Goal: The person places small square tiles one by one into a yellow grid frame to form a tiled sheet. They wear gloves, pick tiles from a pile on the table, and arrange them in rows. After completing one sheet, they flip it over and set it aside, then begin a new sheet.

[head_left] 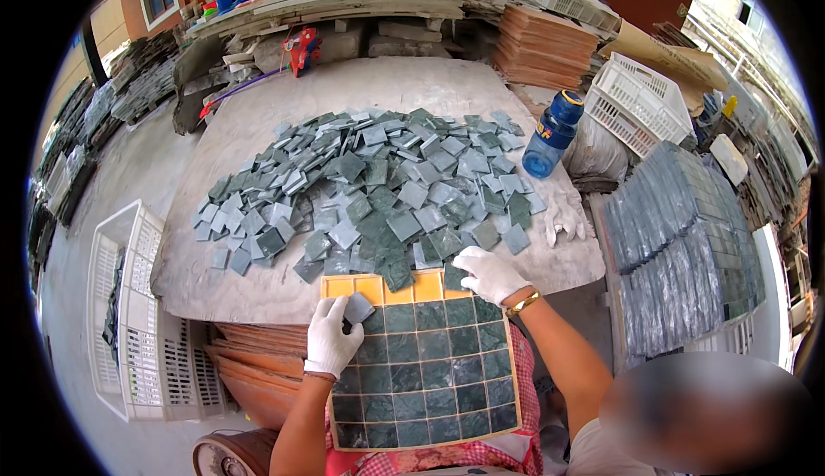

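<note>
Gloved left hand [332, 338] clamped on a grey-green stone tile [358, 308] over the orange grid tray [424, 361], lower centre; right hand [487, 273] spread flat on the table's [258, 283] tile pile [369, 188].

Grey-green tile [358, 308] - perhaps tilted - over tray [345, 286].

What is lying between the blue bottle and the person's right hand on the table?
In the head view, loose grey-green tiles lie between the blue bottle and the right hand, with a spare white glove beside them.

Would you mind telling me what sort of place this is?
Probably an outdoor tile workshop: loose green stone tiles heaped on a table, an orange grid tray being filled, and finished sheets stacked nearby.
</note>
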`<state>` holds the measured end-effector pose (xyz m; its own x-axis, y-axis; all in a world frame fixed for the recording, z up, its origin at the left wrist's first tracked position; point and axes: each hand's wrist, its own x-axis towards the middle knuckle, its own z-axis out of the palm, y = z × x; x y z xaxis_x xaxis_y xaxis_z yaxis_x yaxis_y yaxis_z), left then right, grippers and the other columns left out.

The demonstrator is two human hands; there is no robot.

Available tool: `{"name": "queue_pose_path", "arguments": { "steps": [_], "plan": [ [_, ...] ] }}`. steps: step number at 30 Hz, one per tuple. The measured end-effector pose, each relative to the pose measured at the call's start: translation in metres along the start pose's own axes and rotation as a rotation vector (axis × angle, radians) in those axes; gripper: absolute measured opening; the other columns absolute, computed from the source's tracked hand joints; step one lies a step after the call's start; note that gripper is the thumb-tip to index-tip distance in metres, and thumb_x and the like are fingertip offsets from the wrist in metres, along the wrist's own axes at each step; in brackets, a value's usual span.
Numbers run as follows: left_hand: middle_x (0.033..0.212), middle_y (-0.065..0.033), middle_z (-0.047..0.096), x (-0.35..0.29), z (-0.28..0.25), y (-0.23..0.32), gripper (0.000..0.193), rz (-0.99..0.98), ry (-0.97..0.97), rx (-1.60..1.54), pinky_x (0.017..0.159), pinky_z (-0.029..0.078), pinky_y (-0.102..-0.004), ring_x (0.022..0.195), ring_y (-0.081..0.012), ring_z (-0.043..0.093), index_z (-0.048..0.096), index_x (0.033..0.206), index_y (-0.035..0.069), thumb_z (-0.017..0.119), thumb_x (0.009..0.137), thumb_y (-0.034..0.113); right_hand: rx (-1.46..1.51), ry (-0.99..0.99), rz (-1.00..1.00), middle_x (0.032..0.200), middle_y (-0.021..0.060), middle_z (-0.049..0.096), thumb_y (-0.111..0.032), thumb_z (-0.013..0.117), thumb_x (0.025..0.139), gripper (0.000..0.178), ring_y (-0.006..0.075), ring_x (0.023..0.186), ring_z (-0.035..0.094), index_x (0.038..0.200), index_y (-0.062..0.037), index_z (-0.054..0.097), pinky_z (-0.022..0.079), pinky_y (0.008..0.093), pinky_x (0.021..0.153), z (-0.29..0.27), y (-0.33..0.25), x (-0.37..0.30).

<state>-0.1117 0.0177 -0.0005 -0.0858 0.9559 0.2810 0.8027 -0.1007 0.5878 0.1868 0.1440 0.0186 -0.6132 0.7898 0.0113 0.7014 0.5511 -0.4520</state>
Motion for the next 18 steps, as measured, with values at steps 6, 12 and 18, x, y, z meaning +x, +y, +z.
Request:
{"name": "queue_pose_path", "arguments": {
  "steps": [6,12,18],
  "plan": [
    [0.093,-0.0096,0.055,-0.002,0.000,-0.002,0.044,-0.024,-0.004,0.014,0.065,0.049,-0.0308,0.067,-0.0201,0.055,0.058,0.111,0.002,0.066,0.068,0.008,0.009,-0.066,-0.018,0.113,0.0149,0.054,-0.014,0.066,0.075,0.042,0.0337,0.103,0.055,0.114,-0.0036,0.055,0.045,0.0384,0.089,-0.005,-0.013,-0.004],
    [0.097,-0.0143,0.056,-0.001,0.000,0.001,0.043,-0.044,-0.025,-0.003,0.071,0.050,-0.0367,0.081,-0.0309,0.059,0.058,0.109,0.002,0.065,0.068,0.009,0.016,-0.068,0.123,0.111,0.0148,0.052,-0.016,0.069,0.073,0.044,0.0343,0.103,0.054,0.112,-0.0077,0.051,0.047,0.0413,0.086,-0.005,-0.027,-0.003],
    [0.098,-0.0160,0.056,0.003,-0.005,0.009,0.044,-0.059,-0.070,-0.112,0.074,0.050,-0.0388,0.085,-0.0329,0.058,0.057,0.111,0.001,0.066,0.068,0.010,0.152,-0.116,0.325,0.095,0.0130,0.063,-0.020,0.068,0.076,0.033,0.0325,0.088,0.061,0.103,-0.0077,0.052,0.048,0.0401,0.076,-0.029,-0.041,0.003]
  ]
}}
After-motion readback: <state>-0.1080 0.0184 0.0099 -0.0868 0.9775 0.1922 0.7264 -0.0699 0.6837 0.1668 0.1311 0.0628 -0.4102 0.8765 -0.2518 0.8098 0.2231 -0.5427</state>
